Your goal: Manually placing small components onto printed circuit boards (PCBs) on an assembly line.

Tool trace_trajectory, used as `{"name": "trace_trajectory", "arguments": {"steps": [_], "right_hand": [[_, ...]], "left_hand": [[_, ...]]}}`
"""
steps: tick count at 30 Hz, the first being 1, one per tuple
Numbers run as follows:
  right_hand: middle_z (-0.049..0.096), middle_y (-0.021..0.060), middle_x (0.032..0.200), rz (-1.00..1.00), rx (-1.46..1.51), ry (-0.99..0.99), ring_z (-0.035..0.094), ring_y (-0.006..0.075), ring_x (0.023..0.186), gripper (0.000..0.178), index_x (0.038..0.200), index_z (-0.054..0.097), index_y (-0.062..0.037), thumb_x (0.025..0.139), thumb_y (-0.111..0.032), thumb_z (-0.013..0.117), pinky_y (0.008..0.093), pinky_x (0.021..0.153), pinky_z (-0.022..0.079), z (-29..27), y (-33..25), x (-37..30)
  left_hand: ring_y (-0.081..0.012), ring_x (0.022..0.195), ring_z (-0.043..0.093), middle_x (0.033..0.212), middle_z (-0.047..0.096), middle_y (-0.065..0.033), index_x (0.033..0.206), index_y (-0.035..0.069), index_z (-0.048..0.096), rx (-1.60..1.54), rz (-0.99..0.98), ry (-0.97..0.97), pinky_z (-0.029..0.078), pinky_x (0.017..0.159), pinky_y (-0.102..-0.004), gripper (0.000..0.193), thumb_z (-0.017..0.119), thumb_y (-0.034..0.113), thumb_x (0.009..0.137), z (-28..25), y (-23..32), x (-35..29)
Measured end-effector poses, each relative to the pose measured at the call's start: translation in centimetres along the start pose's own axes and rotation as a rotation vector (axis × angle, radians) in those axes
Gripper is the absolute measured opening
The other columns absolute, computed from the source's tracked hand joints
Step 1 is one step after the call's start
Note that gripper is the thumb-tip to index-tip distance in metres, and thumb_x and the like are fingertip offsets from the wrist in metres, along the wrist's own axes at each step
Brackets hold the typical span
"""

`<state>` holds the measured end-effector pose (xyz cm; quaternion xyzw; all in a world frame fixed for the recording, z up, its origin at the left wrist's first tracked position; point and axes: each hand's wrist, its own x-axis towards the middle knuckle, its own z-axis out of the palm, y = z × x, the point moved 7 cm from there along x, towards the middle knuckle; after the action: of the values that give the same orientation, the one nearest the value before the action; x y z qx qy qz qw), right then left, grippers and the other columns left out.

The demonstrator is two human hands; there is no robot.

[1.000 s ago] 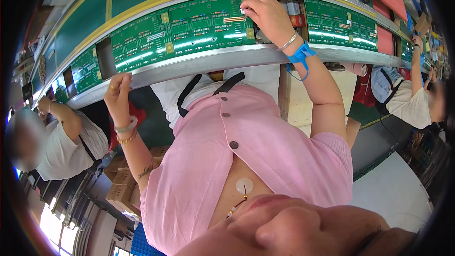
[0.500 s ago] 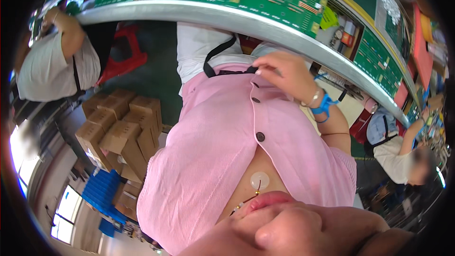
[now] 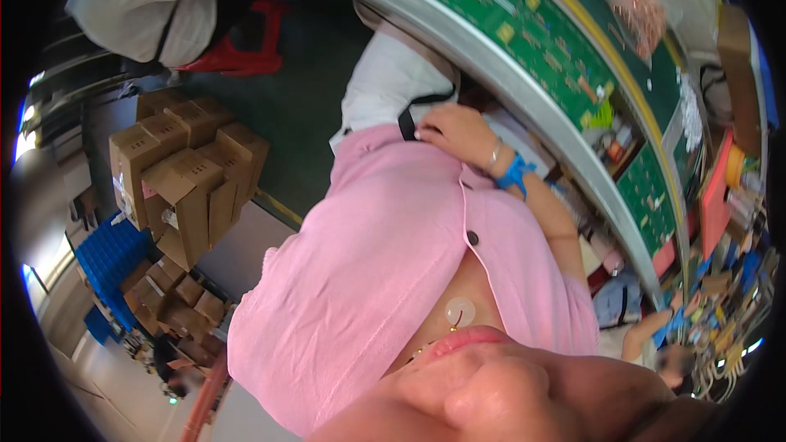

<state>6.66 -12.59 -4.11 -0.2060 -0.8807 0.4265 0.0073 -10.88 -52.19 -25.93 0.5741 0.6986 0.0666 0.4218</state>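
My right hand lies at the waist of my pink cardigan, palm toward my body. Its fingers are bent and pressed in at the hem, next to a black strap that hangs over my white trousers. What the fingertips close on, if anything, is hidden. A blue band and a thin bracelet circle that wrist. My left hand is out of sight. Beyond the right arm runs the metal-edged bench, with green circuit boards along it.
Stacked brown cartons and a blue corrugated stack stand to the left. A red stool is near a seated co-worker. Another person sits at the right. A red bin stands along the bench.
The view and my body have turned relative to the bench, which now slants down to the right. My right hand stays at the waist, its fingers lying closer against the cardigan.
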Motion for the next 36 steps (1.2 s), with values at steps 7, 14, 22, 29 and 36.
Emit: {"name": "trace_trajectory", "arguments": {"steps": [7, 14, 22, 29, 36], "right_hand": [[0.059, 0.0099, 0.092, 0.098, 0.429, 0.15, 0.058, 0.0229, 0.085, 0.021, 0.096, 0.061, -0.0038, 0.08, -0.016, 0.06, 0.0309, 0.076, 0.046, -5.0, -0.4, -4.9], [0.059, 0.0047, 0.092, 0.2, 0.689, 0.42, 0.056, 0.0132, 0.088, 0.015, 0.093, 0.06, -0.0013, 0.085, -0.013, 0.056, 0.0273, 0.081, 0.044, -11.2, 2.2, -11.1], [0.061, 0.0019, 0.09, 0.465, 0.363, 0.931, 0.054, 0.0076, 0.086, 0.019, 0.103, 0.059, -0.0008, 0.089, -0.011, 0.054, 0.0212, 0.077, 0.043, -20.7, 10.8, -18.9], [0.059, 0.0032, 0.078, 0.544, -0.302, 1.2, 0.059, 0.0186, 0.069, 0.014, 0.093, 0.065, -0.0138, 0.081, -0.021, 0.062, 0.0295, 0.061, 0.046, -26.0, 18.7, -21.7], [0.056, 0.0016, 0.077, 0.545, -0.369, 1.045, 0.056, 0.017, 0.064, 0.012, 0.086, 0.065, -0.0122, 0.079, -0.021, 0.064, 0.0302, 0.056, 0.044, -26.1, 19.1, -20.2]], "left_hand": [[-0.0301, 0.068, 0.06, 0.074, 0.064, -0.0134, 0.076, 0.009, 0.065, 0.135, -0.428, 0.103, 0.049, 0.064, -0.0377, 0.02, 0.053, 0.024, 0.08, -16.2, 1.4, 11.5], [-0.0261, 0.084, 0.058, 0.08, 0.06, -0.0094, 0.076, 0.004, 0.06, 0.121, 0.407, 0.9, 0.045, 0.074, -0.0356, 0.012, 0.061, 0.014, 0.081, -39.9, 24.9, 20.6], [-0.0411, 0.13, 0.022, 0.139, 0.034, -0.0153, 0.126, 0.009, 0.049, 0.533, 0.595, 0.714, 0.025, 0.104, -0.0473, 0.045, 0.058, 0.023, 0.084, -38.2, 31.2, 27.6], [-0.0407, 0.132, 0.019, 0.14, 0.033, -0.0146, 0.124, 0.006, 0.05, 0.635, 0.58, 0.623, 0.02, 0.106, -0.048, 0.044, 0.053, 0.029, 0.087, -37.1, 32.7, 28.8], [-0.038, 0.131, 0.023, 0.135, 0.04, -0.0126, 0.112, 0.005, 0.06, 0.51, 0.694, 0.457, 0.024, 0.104, -0.0469, 0.037, 0.061, 0.028, 0.082, -36.5, 37.7, 29.0]]}}
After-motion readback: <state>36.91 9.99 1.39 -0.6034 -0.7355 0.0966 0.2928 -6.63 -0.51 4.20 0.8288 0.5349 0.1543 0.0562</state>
